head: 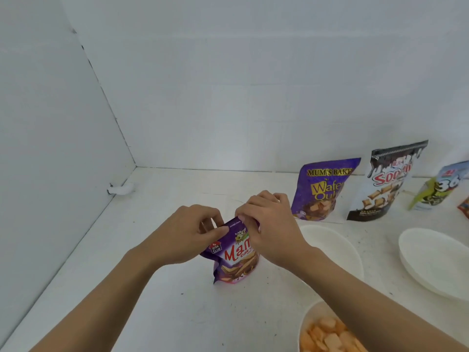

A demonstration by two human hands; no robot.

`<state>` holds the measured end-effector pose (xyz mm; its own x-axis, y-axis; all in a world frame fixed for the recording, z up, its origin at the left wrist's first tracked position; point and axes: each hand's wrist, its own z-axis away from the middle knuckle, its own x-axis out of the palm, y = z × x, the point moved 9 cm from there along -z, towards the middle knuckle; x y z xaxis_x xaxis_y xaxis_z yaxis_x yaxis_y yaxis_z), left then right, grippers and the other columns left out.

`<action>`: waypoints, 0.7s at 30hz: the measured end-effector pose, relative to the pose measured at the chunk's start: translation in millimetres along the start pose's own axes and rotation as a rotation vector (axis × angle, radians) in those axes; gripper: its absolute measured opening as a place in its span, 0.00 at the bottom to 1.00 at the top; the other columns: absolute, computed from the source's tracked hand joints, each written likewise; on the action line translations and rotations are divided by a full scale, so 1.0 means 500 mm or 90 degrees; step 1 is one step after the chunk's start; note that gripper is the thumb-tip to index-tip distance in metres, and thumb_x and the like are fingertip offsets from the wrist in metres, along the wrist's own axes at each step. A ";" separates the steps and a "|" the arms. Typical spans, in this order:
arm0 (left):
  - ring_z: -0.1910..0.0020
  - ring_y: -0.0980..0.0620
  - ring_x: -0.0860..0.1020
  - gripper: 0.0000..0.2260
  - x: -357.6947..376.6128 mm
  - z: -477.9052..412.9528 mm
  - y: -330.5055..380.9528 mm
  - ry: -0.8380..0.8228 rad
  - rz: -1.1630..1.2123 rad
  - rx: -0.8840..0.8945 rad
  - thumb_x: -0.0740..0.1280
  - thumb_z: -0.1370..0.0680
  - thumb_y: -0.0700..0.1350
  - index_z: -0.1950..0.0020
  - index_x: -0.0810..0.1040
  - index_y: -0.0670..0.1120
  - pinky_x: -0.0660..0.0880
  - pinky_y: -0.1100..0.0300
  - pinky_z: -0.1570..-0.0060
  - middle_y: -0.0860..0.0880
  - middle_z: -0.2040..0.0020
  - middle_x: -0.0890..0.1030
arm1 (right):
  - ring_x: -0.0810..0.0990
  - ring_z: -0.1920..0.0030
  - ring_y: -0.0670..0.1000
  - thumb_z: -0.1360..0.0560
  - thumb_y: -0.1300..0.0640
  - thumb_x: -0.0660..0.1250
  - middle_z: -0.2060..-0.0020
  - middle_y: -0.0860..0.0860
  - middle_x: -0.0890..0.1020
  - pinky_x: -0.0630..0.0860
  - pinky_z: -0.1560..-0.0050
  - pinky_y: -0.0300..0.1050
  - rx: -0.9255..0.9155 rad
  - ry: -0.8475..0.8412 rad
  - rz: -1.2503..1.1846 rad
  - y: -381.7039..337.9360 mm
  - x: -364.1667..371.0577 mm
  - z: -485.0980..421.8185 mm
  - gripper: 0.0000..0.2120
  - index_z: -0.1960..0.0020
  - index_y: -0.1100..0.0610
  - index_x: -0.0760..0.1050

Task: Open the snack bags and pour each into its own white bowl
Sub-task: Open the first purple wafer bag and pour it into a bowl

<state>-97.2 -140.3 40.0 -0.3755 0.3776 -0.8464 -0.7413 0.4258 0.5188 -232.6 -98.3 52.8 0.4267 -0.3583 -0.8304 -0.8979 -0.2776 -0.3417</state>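
- White counter (pixel 152 288) runs into a corner where a plain left wall (pixel 50 123) meets a back wall (pixel 253 85), seen from the head camera. A small white lump (pixel 121 189) sits at the foot of the left wall.
- Both bare forearms reach forward from the lower edge and converge at centre frame on a purple bag (pixel 236 260), which stands upright on the counter, front label toward the camera.
- Left hand (pixel 187 235), knuckles up and wrist nearly straight, pinches the bag's top-left corner between thumb and curled fingers.
- Right hand (pixel 269 224), bent inward at the wrist, curls its fingers over the top-right edge and grips it. It covers part of the label.
- Whether the top seal is torn cannot be told; the hands hide it.
- An empty bowl (pixel 337 250) sits just right of the bag, partly behind the right forearm.
- Another bowl (pixel 304 320), at the bottom edge under that forearm, holds orange snack pieces.
- Stacked bowls (pixel 436 260) lie further right, apart from the others.
- Along the back wall stand a Mum's Bake bag (pixel 322 191), a black-and-white bag (pixel 385 184) and a green bag (pixel 439 186), all upright and leaning back.
- One red packet (pixel 464 207) shows only as a sliver at the right edge.
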 end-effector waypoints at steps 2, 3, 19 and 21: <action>0.55 0.54 0.82 0.09 0.007 0.006 0.008 -0.007 0.015 0.010 0.66 0.21 0.58 0.48 0.78 0.55 0.77 0.68 0.63 0.57 0.54 0.82 | 0.76 0.49 0.47 0.23 0.50 0.63 0.54 0.44 0.83 0.68 0.42 0.50 0.012 0.021 -0.010 -0.004 -0.006 0.016 0.08 0.50 0.51 0.80; 0.55 0.53 0.82 0.10 0.008 0.007 0.012 -0.011 0.022 0.015 0.66 0.21 0.59 0.48 0.79 0.54 0.77 0.67 0.63 0.57 0.54 0.83 | 0.76 0.50 0.46 0.23 0.51 0.64 0.55 0.44 0.83 0.69 0.42 0.50 0.017 0.031 -0.016 -0.005 -0.010 0.023 0.07 0.51 0.51 0.80; 0.59 0.59 0.82 0.10 0.038 -0.006 0.020 -0.031 0.228 0.024 0.65 0.18 0.45 0.54 0.85 0.49 0.77 0.67 0.60 0.52 0.59 0.86 | 0.76 0.47 0.49 0.24 0.58 0.70 0.49 0.50 0.81 0.76 0.45 0.45 -0.104 0.030 -0.044 -0.045 -0.018 0.054 0.08 0.46 0.57 0.80; 0.62 0.62 0.82 0.10 0.041 -0.002 0.022 -0.037 0.265 0.024 0.65 0.18 0.46 0.53 0.85 0.48 0.74 0.71 0.65 0.53 0.60 0.86 | 0.76 0.46 0.49 0.24 0.57 0.70 0.48 0.49 0.81 0.74 0.43 0.45 -0.116 0.023 -0.043 -0.039 -0.020 0.055 0.08 0.45 0.56 0.80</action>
<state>-113.7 -128.9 27.9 -0.6055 0.5690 -0.5565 -0.5121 0.2567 0.8197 -222.1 -64.6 55.5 0.4913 -0.3642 -0.7912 -0.8342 -0.4580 -0.3072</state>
